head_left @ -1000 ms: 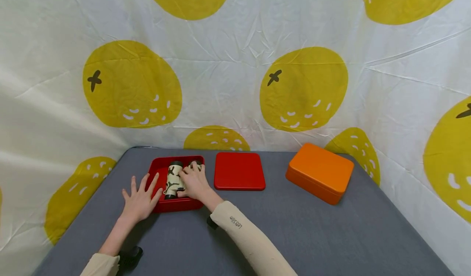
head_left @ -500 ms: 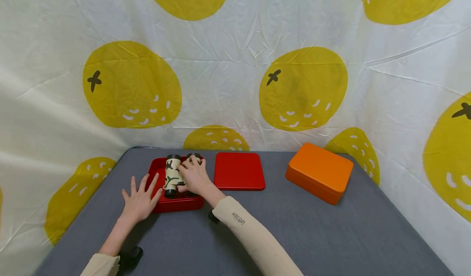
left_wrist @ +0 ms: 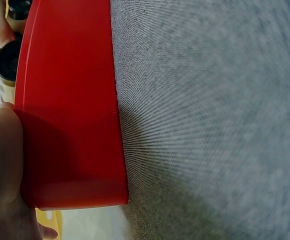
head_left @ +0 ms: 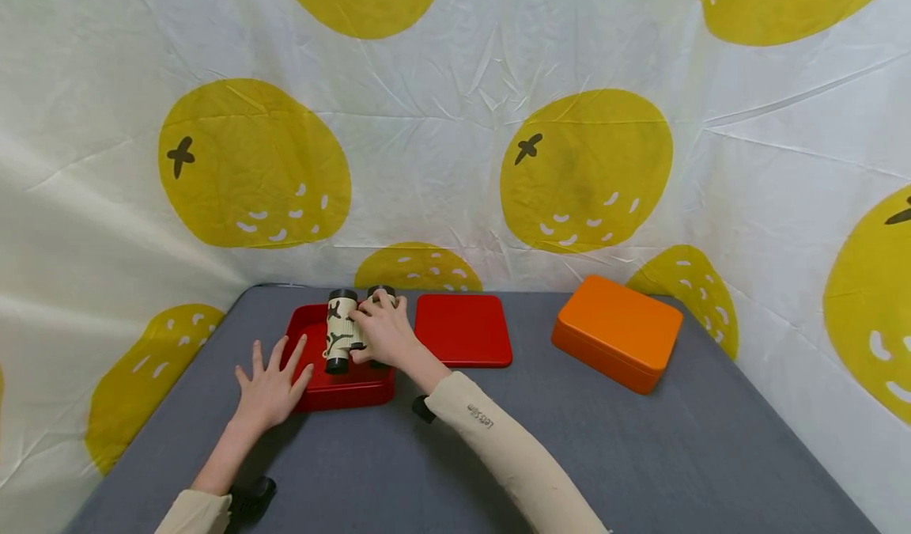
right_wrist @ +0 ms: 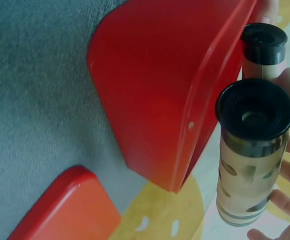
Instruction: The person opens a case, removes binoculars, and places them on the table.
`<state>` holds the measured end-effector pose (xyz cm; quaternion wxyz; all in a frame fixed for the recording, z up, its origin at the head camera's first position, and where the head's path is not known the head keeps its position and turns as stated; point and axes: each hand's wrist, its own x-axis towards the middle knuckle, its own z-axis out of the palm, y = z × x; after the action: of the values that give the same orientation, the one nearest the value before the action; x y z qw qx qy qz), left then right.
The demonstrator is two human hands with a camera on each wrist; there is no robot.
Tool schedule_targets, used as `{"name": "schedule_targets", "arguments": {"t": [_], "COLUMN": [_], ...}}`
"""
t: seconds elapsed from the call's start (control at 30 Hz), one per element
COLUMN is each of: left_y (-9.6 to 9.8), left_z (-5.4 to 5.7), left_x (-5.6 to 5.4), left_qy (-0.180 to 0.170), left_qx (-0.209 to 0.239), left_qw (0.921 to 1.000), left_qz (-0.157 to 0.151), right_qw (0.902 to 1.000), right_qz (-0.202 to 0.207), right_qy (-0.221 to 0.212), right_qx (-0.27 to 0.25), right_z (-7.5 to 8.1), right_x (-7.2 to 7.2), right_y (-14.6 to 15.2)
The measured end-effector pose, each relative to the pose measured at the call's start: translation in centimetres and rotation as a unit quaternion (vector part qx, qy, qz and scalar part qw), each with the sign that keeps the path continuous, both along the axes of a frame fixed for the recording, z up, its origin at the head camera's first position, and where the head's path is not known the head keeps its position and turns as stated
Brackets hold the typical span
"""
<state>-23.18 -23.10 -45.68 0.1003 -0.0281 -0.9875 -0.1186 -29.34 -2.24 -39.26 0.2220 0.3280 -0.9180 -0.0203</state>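
In the head view my right hand (head_left: 390, 335) grips camouflage-patterned binoculars (head_left: 342, 320) from above, over the open red box (head_left: 345, 396). Cream barrels with black ends show on the binoculars (right_wrist: 252, 165) in the right wrist view, raised above the box's rim, with fingers curled round the far barrel side. My left hand (head_left: 266, 385) lies with fingers spread at the box's front left corner, fingertips reaching over its rim. From the left wrist, the red box wall (left_wrist: 69, 100) fills the view's left part, the hand right against its edge.
A red lid (head_left: 463, 330) lies flat on the grey tabletop (head_left: 498, 439) just right of the box. Farther right stands a closed orange box (head_left: 619, 324), turned at an angle. A white curtain (head_left: 427, 162) with yellow fruit prints hangs behind the table.
My right hand has lifted the binoculars from inside the red box to above its rim, then shifted them slightly right. The left hand, lid and orange box have stayed put.
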Motion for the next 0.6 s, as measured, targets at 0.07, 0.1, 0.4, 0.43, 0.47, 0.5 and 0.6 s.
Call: {"name": "schedule_targets", "arguments": {"t": [0.07,0.1,0.4,0.43,0.47,0.5,0.6], "left_y": [0.0,0.0,0.0,0.0,0.0,0.0,0.0], "left_z": [0.0,0.0,0.1,0.1,0.2,0.2,0.2], "left_x": [0.0,0.0,0.0,0.0,0.0,0.0,0.0], "left_qy": [-0.001,-0.001,-0.010,-0.011,-0.013,-0.016,-0.022], "left_qx": [0.000,0.001,0.000,0.000,0.001,0.001,-0.001], "left_qw": [1.0000,1.0000,0.9999,0.9999,0.9999,0.9999,0.9997], "left_qz": [0.000,-0.001,-0.006,-0.006,-0.007,-0.006,-0.004], "right_qw": [1.0000,1.0000,0.9996,0.9993,0.9991,0.9988,0.9984], "right_qz": [0.005,0.008,0.026,0.031,0.037,0.042,0.051], "right_qy": [0.001,0.002,0.006,0.005,0.005,0.004,0.000], "right_qx": [0.001,0.001,-0.013,-0.017,-0.021,-0.023,-0.025], "right_z": [0.2,0.3,1.1,1.2,1.3,1.4,1.5], "right_x": [0.0,0.1,0.7,0.8,0.9,0.9,1.1], "right_y": [0.4,0.6,2.2,2.4,2.6,2.8,3.4]}}
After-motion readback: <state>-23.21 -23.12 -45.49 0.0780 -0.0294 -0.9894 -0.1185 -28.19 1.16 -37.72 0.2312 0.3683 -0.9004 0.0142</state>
